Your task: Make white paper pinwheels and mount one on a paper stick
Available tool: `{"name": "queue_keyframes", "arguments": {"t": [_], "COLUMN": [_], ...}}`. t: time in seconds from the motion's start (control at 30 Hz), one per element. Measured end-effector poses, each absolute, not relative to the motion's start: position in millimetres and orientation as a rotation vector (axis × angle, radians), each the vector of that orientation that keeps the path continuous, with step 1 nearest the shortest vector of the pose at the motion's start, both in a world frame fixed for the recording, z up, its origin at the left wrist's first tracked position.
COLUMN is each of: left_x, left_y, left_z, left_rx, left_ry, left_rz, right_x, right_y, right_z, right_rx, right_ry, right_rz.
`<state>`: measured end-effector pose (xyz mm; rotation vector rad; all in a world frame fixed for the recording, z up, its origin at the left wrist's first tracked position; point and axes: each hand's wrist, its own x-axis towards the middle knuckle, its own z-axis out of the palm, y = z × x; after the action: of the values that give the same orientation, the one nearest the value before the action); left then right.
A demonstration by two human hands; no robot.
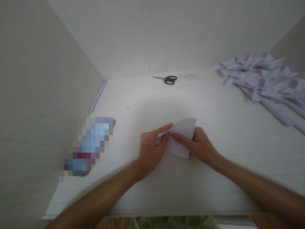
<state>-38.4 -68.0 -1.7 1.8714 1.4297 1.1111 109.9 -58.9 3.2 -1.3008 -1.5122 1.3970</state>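
Note:
A small sheet of white paper [183,136] is held between both hands above the white tabletop [147,194]. My left hand [152,149] pinches its left corner between thumb and fingers, with the index finger stretched along the edge. The paper bends or folds near that pinch. My right hand [197,143] grips the right side, its thumb on the near face and the other fingers mostly hidden behind the sheet.
Black-handled scissors [169,79] lie near the back wall. Folded white paper pinwheel-like shapes with rolled paper sticks [259,76] are heaped at the right. A rolled paper stick [98,95] rests along the left wall, near a pixelated flat object [92,143].

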Motion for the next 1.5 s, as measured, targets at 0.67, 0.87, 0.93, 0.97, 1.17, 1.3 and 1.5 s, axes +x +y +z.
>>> {"name": "queue_keyframes", "arguments": {"t": [0.67,0.87,0.93,0.97,1.17,1.3,1.5], "left_x": [-27.7,-33.4,-33.8,-33.9,-33.5,-32.8,-34.5], "left_y": [-71.9,-67.3,-67.6,-68.1,-71.3,-71.3,-70.5], "left_z": [-2.7,-5.8,-5.3,-4.7,-2.7,-3.4,-4.5], "left_rx": [3.027,3.039,3.021,3.007,2.86,2.761,2.673], "left_ry": [1.326,1.19,1.144,1.112,1.012,1.048,1.092], "left_rz": [0.588,0.583,0.57,0.558,0.561,0.621,0.723], "right_x": [99.3,102.5,104.3,105.2,108.1,107.7,107.7], "right_y": [-56.9,-53.2,-52.4,-52.2,-52.1,-53.1,-54.2], "right_z": [0.2,0.3,0.1,0.3,2.4,1.4,-0.4], "right_rx": [-1.007,-0.992,-1.012,-1.027,-1.055,-1.081,-1.021], "right_ry": [-0.87,-0.803,-0.777,-0.764,-0.759,-0.824,-0.878], "right_rz": [1.734,1.714,1.727,1.734,1.706,1.636,1.654]}}
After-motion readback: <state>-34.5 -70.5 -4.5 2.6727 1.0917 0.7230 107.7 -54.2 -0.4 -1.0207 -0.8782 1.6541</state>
